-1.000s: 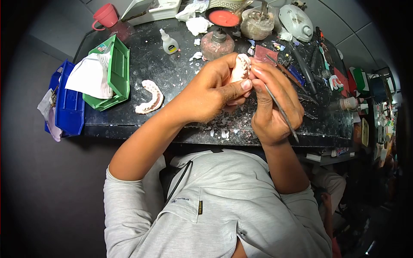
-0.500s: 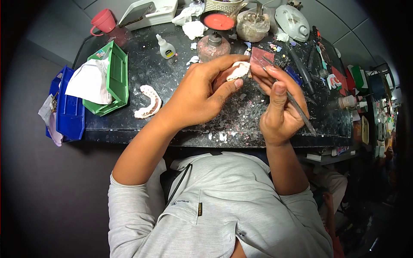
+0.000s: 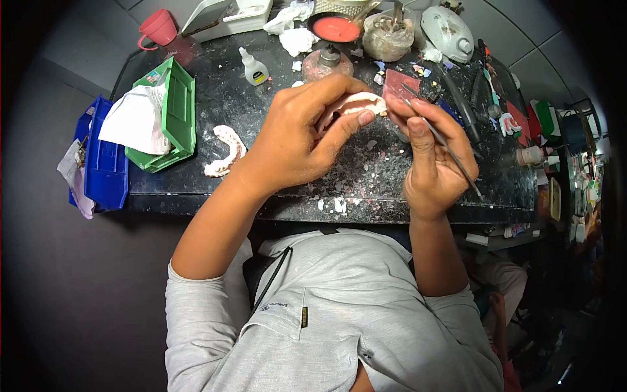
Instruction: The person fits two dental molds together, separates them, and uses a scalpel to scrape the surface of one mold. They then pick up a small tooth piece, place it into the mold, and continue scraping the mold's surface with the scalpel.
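Observation:
My left hand is closed around a white plaster dental cast, its thumb along the near side and fingers over the far side. Part of the cast is hidden in the palm. In my right hand, a slim metal wax carver is gripped between thumb and fingers, its tip pointing up and away. The right fingertips are close beside the cast's right end. A pink wax sheet shows just beyond them. Another horseshoe-shaped dental cast lies on the bench left of my left forearm.
A spirit lamp, a pan of red wax and a plaster-caked bowl stand behind my hands. Left are a small white bottle, a green bin and a blue bin. Scraps litter the black bench.
My left hand has turned the cast so that more of its curved arch shows. My right hand has shifted slightly right, still with the carver, which now lies at a changed angle.

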